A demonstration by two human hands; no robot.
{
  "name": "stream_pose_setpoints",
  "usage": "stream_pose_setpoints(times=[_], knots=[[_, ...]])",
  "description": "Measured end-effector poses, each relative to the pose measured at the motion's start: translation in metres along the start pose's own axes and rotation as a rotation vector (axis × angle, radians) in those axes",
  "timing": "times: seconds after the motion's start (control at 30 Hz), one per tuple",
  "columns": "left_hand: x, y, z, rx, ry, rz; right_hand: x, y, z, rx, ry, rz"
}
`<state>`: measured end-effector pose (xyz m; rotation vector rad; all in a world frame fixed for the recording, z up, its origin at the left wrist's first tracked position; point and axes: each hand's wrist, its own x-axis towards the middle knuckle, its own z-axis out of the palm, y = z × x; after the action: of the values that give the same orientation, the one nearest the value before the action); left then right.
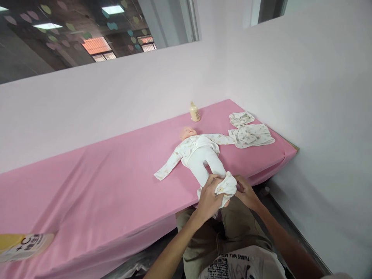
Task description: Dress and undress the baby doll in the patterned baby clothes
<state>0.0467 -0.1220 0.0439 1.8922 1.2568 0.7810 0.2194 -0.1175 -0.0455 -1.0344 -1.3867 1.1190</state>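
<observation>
A baby doll (188,133) lies on its back on the pink-covered table, its feet at the near edge. It wears a printed long-sleeved top (173,157) and plain white leggings (200,164). White printed baby clothing (228,185) is bunched round the doll's lower leg, and a bit of bare foot (226,203) shows under it. My left hand (209,195) is closed on the bunched clothing from the left, partly covering the leg. On the other side, my right hand (245,192) pinches the clothing's edge; its fingertips are partly hidden.
A cream pump bottle (195,113) stands near the wall beyond the doll's head. Folded printed baby clothes (254,135) lie at the table's right end. At the lower left lies a labelled yellow-and-white package (27,246). Walls border the pink cover (95,186) behind and right.
</observation>
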Motion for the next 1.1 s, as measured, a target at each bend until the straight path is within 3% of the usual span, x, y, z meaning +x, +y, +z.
stream_pose_setpoints(times=[0.1,0.27,0.43,0.63,0.73,0.9,1.0,1.1], knots=[[0.004,0.002,-0.001,0.111,0.032,0.017,0.002,-0.008,-0.001,-0.1,0.047,-0.066],[0.01,0.003,0.002,0.212,0.056,-0.004,0.003,-0.013,-0.005,0.157,-0.026,0.031],[0.011,0.002,0.007,0.142,0.042,-0.102,0.004,-0.006,-0.002,0.224,0.035,0.074],[0.006,-0.011,0.003,0.009,0.0,-0.054,-0.002,0.005,0.006,0.342,0.092,0.21],[0.002,-0.019,-0.004,-0.005,-0.074,0.011,-0.005,0.004,0.003,0.262,-0.003,0.149],[-0.005,-0.027,-0.013,0.123,-0.189,0.089,0.007,0.005,-0.015,-0.194,-0.105,-0.034],[-0.011,-0.033,-0.022,0.241,-0.168,0.148,0.021,-0.004,-0.034,-0.332,-0.191,-0.107],[-0.02,-0.043,-0.035,0.373,-0.096,0.166,0.033,-0.025,-0.058,-0.301,-0.327,-0.068]])
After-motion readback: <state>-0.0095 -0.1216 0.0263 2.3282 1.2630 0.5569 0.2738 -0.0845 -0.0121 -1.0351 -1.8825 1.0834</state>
